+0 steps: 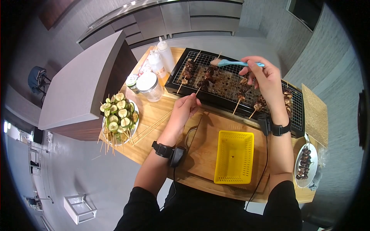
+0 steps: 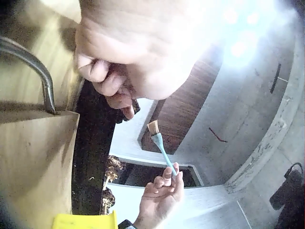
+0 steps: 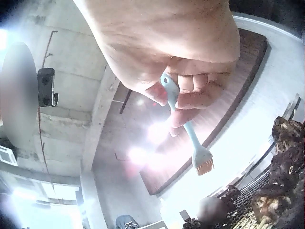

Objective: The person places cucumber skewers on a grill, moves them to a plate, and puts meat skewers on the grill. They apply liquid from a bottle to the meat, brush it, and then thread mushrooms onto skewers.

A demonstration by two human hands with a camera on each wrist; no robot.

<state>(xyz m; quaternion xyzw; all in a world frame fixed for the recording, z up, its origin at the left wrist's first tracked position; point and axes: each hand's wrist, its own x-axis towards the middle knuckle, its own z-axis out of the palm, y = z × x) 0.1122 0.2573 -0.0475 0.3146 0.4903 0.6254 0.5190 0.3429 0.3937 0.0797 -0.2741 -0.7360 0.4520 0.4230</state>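
In the head view my right hand pinches the light blue handle of a basting brush over the black grill. Its bristles reach the upper end of a dark, charred skewer. At the grill's front edge, the fingertips of my left hand pinch that skewer's stick. More browned skewers lie across the wire mesh, some below my right hand. From the right wrist, the brush shows between thumb and fingers, tan bristles pointing down. Curled fingers of my left hand hide the stick in the left wrist view.
A yellow basket sits on a cutting board before the grill. Zucchini skewers fill a plate at left, near a glass jar and squeeze bottles. Another plate at right holds dark skewers.
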